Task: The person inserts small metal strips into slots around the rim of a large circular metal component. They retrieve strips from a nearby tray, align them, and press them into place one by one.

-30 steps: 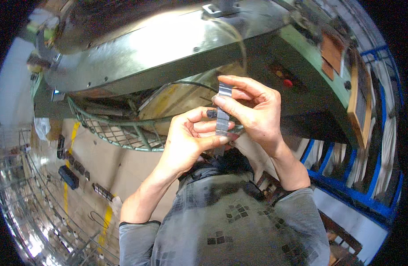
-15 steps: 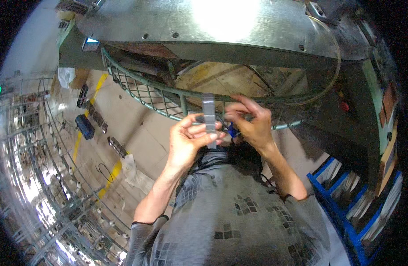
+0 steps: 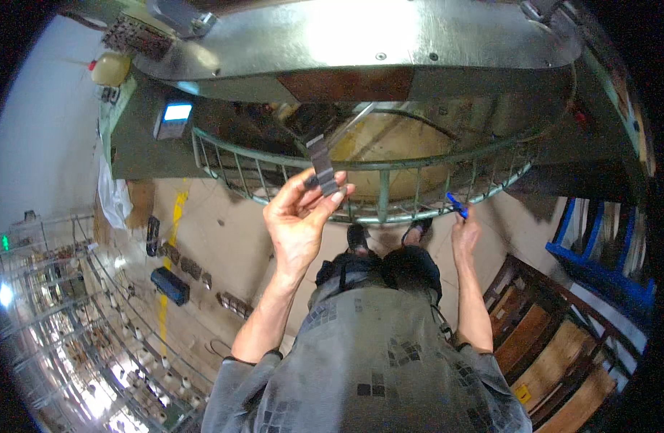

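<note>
Upright but leaning a little to the left, a dark grey, flat, segmented strip (image 3: 320, 160) is pinched at its lower end by my left hand (image 3: 294, 220). Its upper part stands out above my fingertips, in front of the machine's underside. Well away to the right, my right hand (image 3: 466, 232) is closed around a small bright blue tool (image 3: 457, 205) whose end sticks out past the fingers. The tool's exact kind is too small to make out. Both hands are on the near side of a curved green metal railing (image 3: 384, 193).
A wide, shiny metal machine bed (image 3: 274, 54) curves above the railing. To the left stand a lit screen unit (image 3: 175, 119) and racks of thread spools (image 3: 115, 339). A dark blue case (image 3: 169, 286) lies on the floor. A blue rack (image 3: 599, 263) and wooden slats (image 3: 548, 368) are at right.
My right hand has moved from beside the strip out to the right, carrying the blue tool. The strip, upright before, now leans left in my left hand. The whole view has shifted.
</note>
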Tool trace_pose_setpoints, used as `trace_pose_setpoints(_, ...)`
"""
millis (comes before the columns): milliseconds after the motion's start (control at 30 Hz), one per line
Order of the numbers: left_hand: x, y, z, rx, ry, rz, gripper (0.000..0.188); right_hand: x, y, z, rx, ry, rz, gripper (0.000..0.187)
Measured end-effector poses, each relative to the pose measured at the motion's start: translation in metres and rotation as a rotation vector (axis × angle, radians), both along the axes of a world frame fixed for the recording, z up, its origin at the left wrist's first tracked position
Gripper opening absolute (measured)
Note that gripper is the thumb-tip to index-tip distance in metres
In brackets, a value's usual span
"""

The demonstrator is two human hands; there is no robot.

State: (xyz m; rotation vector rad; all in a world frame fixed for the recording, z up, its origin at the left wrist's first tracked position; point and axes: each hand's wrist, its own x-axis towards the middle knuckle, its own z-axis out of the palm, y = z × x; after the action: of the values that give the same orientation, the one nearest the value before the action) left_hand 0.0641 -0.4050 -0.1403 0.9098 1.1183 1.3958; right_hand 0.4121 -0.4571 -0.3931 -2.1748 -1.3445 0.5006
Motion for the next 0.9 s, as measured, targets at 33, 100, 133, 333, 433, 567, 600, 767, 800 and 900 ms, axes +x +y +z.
trace_pose_setpoints(33,-0.008,0.0,0.001,0.042,0.017,-0.009,0.04,-0.002,-0.002,0.016,-0.041,0.076,-0.101,0.025)
trace_pose_setpoints(100,-0.024,0.001,0.0,0.082,0.045,0.013,0.038,-0.012,-0.008,0.06,0.149,0.384,-0.222,0.022)
trace_pose_setpoints(133,-0.029,0.003,-0.002,0.095,0.06,0.039,0.038,-0.021,-0.009,0.084,0.256,0.56,-0.256,0.02)
trace_pose_setpoints(333,-0.038,0.002,-0.01,0.195,-0.001,0.096,0.036,-0.142,-0.011,0.194,0.059,0.776,0.587,0.011)
trace_pose_setpoints(433,-0.039,0.0,-0.008,0.241,0.133,0.181,0.037,-0.184,-0.006,0.225,-0.142,0.662,0.666,0.028)
trace_pose_setpoints(567,-0.046,-0.003,-0.008,0.281,0.155,0.212,0.038,-0.197,0.002,0.251,-0.097,0.514,0.749,0.033)
trace_pose_setpoints(600,-0.046,-0.005,-0.008,0.265,0.178,0.206,0.038,-0.198,0.004,0.254,-0.066,0.572,0.706,0.035)
trace_pose_setpoints(767,-0.046,-0.008,-0.01,0.283,0.191,0.261,0.041,-0.202,0.004,0.263,-0.047,0.564,0.688,0.041)
trace_pose_setpoints(800,-0.045,-0.007,-0.009,0.279,0.203,0.265,0.042,-0.202,0.004,0.264,-0.038,0.525,0.668,0.041)
trace_pose_setpoints(900,-0.042,-0.005,-0.008,0.264,0.159,0.246,0.044,-0.197,0.008,0.268,-0.004,0.486,0.728,0.041)
